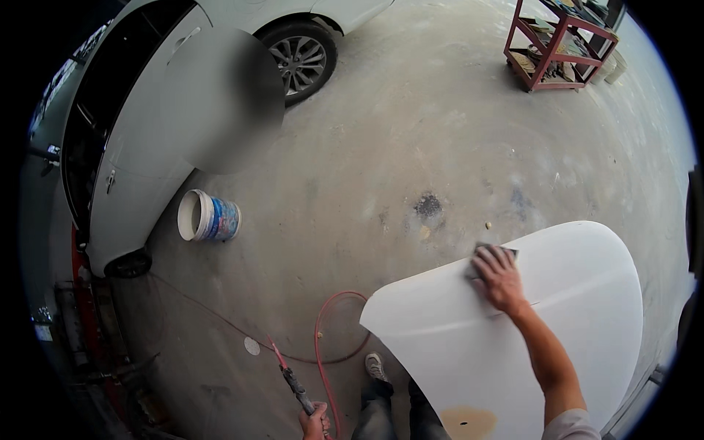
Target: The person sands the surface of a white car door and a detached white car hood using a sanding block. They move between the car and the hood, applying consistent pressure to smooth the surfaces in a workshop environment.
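A large white car body panel [572,315], shaped like a hood, lies before me on the right. My right hand [501,277] rests near its far edge, fingers closed over a dark, flat sanding pad [507,251] pressed to the surface. Most of the pad is hidden under the fingers. Low in the view, my left hand [316,423] is wrapped round an air blow gun [296,386] with a thin red nozzle pointing up and left, away from the panel. A tan patch [469,422] with a small dark spot marks the panel's near edge.
A red hose [318,345] loops over the floor beside my shoe [375,366]. At the left stand a white car [139,147] and a white-and-blue bucket [213,217]. A loaded red cart [561,51] is at the far right. A blurred patch covers part of the car.
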Demonstrator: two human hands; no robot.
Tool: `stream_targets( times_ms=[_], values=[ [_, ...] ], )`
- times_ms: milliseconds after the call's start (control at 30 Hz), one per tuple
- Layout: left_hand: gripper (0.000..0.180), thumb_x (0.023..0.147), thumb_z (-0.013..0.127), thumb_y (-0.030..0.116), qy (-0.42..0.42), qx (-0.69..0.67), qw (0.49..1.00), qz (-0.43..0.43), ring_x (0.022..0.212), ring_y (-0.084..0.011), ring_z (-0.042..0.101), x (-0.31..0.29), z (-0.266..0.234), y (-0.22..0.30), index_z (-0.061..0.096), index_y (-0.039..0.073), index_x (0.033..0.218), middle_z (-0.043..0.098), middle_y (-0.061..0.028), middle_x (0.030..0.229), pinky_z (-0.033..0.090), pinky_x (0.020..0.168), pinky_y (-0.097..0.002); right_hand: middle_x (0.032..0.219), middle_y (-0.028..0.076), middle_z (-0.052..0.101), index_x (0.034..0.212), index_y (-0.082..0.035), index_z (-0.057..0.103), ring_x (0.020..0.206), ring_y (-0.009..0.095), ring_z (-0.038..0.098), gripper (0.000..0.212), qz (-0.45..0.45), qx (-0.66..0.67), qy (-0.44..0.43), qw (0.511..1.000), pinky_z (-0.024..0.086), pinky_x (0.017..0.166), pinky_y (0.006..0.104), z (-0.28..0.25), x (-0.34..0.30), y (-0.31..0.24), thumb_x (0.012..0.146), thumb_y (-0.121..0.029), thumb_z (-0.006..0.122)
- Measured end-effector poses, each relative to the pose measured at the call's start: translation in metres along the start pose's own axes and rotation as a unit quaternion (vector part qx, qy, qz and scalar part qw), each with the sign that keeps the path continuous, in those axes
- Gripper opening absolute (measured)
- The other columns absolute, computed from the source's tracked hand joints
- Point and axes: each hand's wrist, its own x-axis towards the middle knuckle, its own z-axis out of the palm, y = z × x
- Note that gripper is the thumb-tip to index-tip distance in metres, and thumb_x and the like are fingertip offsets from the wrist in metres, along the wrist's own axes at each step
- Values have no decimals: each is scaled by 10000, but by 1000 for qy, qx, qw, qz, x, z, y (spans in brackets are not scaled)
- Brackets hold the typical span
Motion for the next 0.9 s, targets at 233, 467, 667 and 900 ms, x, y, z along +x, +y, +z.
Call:
stream_targets(
  times_ms=[233, 467, 667, 900],
  values=[
    [165, 818, 731, 83, -62, -6, 998, 11, 380, -64, 399, -5, -20, -39, 570, 47, 826, 473, 23, 544, 270, 361, -244, 1451, 121, 425, 1344, -56, 484, 1371, 359, 306, 514, 185, -168, 91, 964, 206, 1117, 525, 1, -21, 23, 876, -240, 593],
    [161, 853, 703, 128, -98, -96, 990, -22, 341, -73, 366, -28, -17, -45, 553, 70, 852, 436, 16, 509, 244, 304, -256, 1480, 82, 406, 1411, -148, 451, 1410, 328, 293, 483, -140, -16, -96, 985, 190, 1161, 501, 129, 31, -206, 943, -270, 456],
    [132, 860, 673, 78, -95, -101, 990, -37, 351, -63, 361, -17, -37, -62, 543, 60, 850, 423, 25, 523, 248, 323, -236, 1492, 147, 379, 1393, -63, 455, 1395, 370, 285, 506, -3, -104, -63, 993, 188, 1142, 515, 3, -16, -30, 916, -215, 528],
    [143, 870, 643, 59, -58, -122, 991, -25, 367, -53, 337, 9, -69, -104, 503, 55, 840, 403, 29, 560, 233, 336, -234, 1528, 125, 313, 1435, -83, 385, 1407, 389, 239, 658, 119, -151, 26, 981, 149, 1130, 568, 62, -40, -82, 875, -347, 607]
  ],
)
